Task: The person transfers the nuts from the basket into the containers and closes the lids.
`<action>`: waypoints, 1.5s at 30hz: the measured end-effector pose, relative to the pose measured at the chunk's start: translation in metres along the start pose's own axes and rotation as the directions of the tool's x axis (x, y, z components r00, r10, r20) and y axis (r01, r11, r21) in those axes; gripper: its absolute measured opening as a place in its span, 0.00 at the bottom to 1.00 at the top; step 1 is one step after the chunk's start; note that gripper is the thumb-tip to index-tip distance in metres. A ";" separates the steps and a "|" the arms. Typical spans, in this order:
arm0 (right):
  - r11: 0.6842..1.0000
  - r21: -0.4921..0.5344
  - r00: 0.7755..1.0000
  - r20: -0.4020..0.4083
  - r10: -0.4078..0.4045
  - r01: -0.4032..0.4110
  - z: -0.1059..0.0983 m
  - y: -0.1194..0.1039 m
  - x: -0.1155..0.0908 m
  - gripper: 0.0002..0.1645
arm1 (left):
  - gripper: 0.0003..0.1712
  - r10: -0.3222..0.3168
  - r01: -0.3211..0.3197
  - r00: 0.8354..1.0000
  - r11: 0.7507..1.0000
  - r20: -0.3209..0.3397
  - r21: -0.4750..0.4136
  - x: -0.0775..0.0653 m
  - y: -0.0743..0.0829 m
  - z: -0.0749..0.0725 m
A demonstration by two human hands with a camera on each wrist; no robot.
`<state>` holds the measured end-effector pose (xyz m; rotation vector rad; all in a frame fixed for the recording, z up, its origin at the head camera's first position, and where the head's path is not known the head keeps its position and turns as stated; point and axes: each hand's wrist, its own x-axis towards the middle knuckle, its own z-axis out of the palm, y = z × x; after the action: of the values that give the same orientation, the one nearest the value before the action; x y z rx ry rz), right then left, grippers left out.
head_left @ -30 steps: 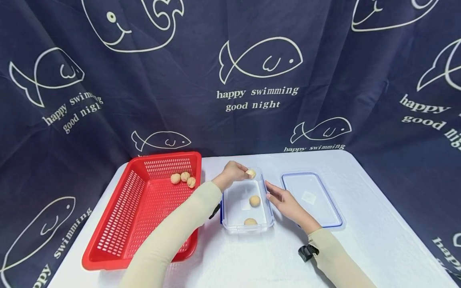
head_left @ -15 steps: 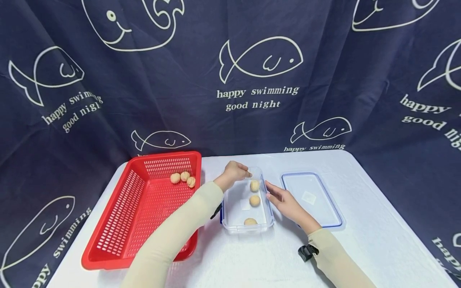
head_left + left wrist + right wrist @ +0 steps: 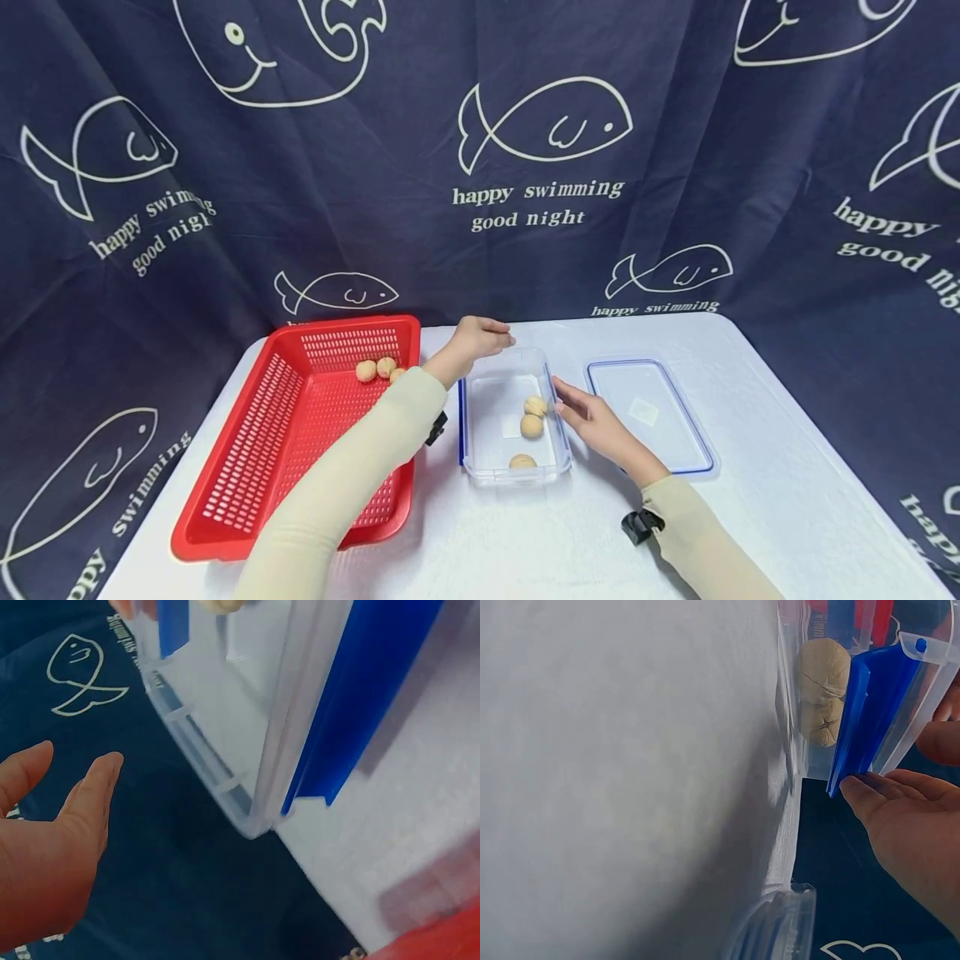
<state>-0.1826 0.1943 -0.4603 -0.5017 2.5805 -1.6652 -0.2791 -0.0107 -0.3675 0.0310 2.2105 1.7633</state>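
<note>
A clear plastic box (image 3: 483,417) with blue latches stands mid-table, its top uncovered. In it lie three walnuts: a pair of walnuts (image 3: 823,671) together near the right wall and one walnut (image 3: 522,461) at the near end. My left hand (image 3: 480,337) hovers over the box's far left corner, fingers extended, holding nothing; in the left wrist view the left hand (image 3: 56,847) shows a gap between thumb and fingers. My right hand (image 3: 596,425) rests its nearly straight fingers against the box's right side, thumb tip at the blue latch (image 3: 885,697) in the right wrist view.
To the left stands a red plastic basket (image 3: 187,500) with several walnuts (image 3: 366,371) at its far right corner, partly behind the left sleeve. The clear lid (image 3: 652,417) with a blue seal lies right of the box. A dark fish-print curtain (image 3: 540,275) hangs behind the table.
The left hand has released a walnut into the box and moved up and left. That walnut has rolled nearer, up against the middle one. The right hand stays in place.
</note>
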 end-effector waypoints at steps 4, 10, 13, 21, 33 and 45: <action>1.000 -0.012 1.000 0.002 0.011 -0.011 -0.001 -0.022 -0.005 0.28 | 0.18 0.036 -0.036 0.999 0.999 0.010 -0.009 -0.005 0.007 -0.010; 1.000 -0.024 1.000 0.001 0.019 -0.019 -0.001 -0.037 -0.009 0.27 | 0.19 0.062 -0.061 0.998 0.994 0.009 -0.095 -0.009 0.017 -0.030; 1.000 -0.019 1.000 0.000 0.022 -0.022 -0.001 -0.032 -0.007 0.27 | 0.19 0.098 -0.097 0.995 0.986 -0.005 -0.135 -0.012 0.020 -0.042; 1.000 -0.022 1.000 -0.018 0.012 -0.013 0.000 0.004 0.000 0.29 | 0.21 0.143 -0.157 0.986 0.963 -0.081 -0.218 -0.016 0.017 -0.084; 1.000 0.001 1.000 -0.016 0.006 -0.006 0.000 0.006 0.000 0.29 | 0.23 0.144 -0.177 0.974 0.967 -0.177 -0.183 -0.021 -0.004 -0.137; 1.000 -0.003 1.000 -0.003 -0.001 0.001 0.001 0.006 0.001 0.30 | 0.24 0.031 -0.073 0.956 0.988 -0.293 -0.133 -0.021 -0.045 -0.169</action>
<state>-0.1850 0.1957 -0.4655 -0.5018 2.5860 -1.6635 -0.2945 -0.1864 -0.3735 -0.2169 2.2883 2.0660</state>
